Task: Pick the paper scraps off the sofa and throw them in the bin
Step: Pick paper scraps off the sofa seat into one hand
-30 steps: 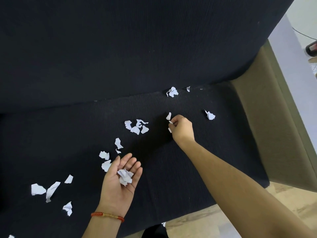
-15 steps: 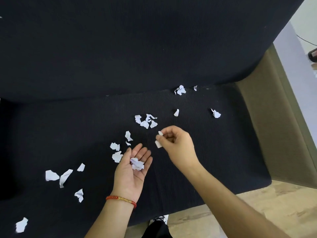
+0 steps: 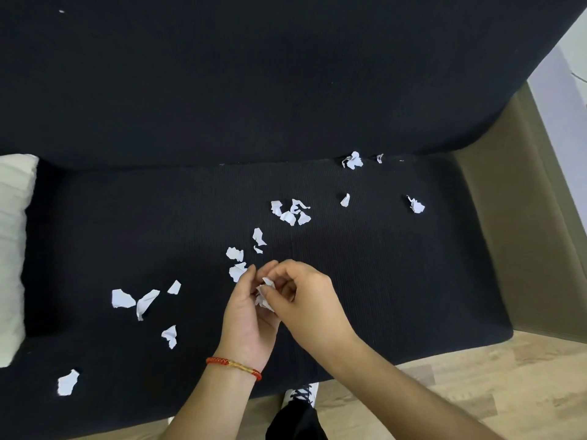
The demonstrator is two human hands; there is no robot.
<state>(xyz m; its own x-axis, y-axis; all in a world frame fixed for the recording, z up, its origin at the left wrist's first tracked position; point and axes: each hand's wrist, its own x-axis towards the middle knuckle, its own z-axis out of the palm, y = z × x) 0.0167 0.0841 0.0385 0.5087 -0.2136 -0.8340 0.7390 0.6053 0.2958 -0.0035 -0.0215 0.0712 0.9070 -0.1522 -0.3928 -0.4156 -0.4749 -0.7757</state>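
White paper scraps lie scattered over the black sofa seat (image 3: 397,281): a cluster (image 3: 290,211) in the middle, several scraps (image 3: 133,300) at the left, one (image 3: 416,205) at the right, one (image 3: 352,160) by the backrest. My left hand (image 3: 247,315) is palm up over the seat's front, cupping a small pile of collected scraps (image 3: 264,295). My right hand (image 3: 306,300) lies over that palm with curled fingers, pinching a scrap against the pile. No bin is in view.
A white cushion (image 3: 14,249) sits at the sofa's left end. A tan armrest (image 3: 524,242) bounds the right side. Wooden floor (image 3: 476,392) and my shoe (image 3: 301,395) show below the seat's front edge.
My right hand has left the scraps in the seat's middle and carried a pinched scrap back to my left palm. The left hand has stayed cupped, and the view has widened leftward.
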